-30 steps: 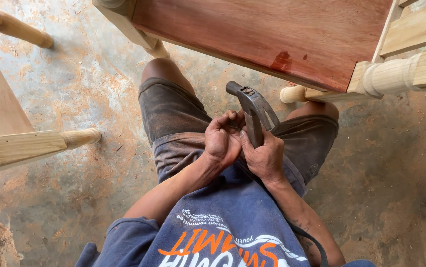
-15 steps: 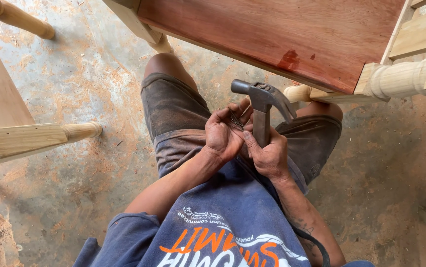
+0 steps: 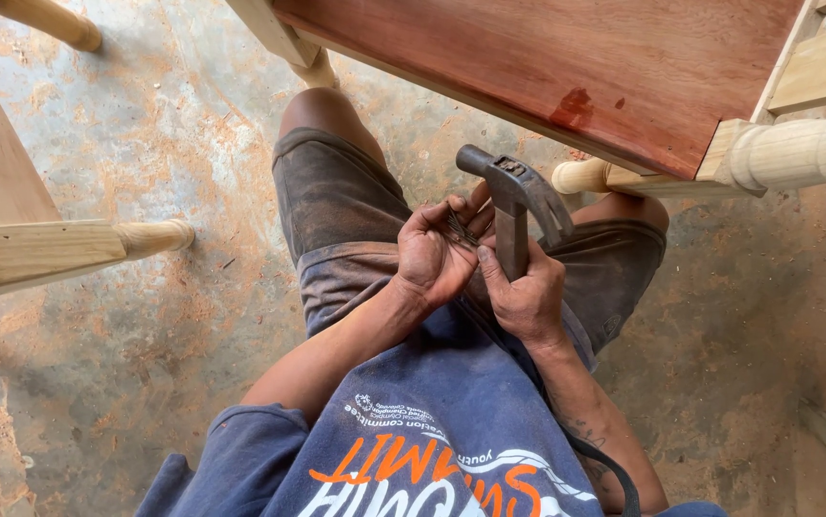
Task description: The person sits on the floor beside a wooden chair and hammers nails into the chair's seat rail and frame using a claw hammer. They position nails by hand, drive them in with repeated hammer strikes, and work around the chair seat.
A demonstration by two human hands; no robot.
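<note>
1. Claw hammer [image 3: 513, 206]: handle gripped in right hand [image 3: 526, 299], over the lap; head now upright, raised from its earlier tilt.
2. Nails [image 3: 461, 228]: small bunch cupped in left hand [image 3: 437, 257], fingers curled, being picked through.
3. Surroundings: red-brown panel [image 3: 566, 67], turned wooden legs [image 3: 786, 153], dusty concrete floor [image 3: 145, 144].

Your hands meet at frame centre over your lap: left hand [image 3: 437, 254] cupping nails [image 3: 461, 228], right hand [image 3: 526, 299] just beside it gripping the hammer [image 3: 513, 206]. Wooden panel [image 3: 566, 67] upper right, turned leg [image 3: 68, 247] at left.
</note>
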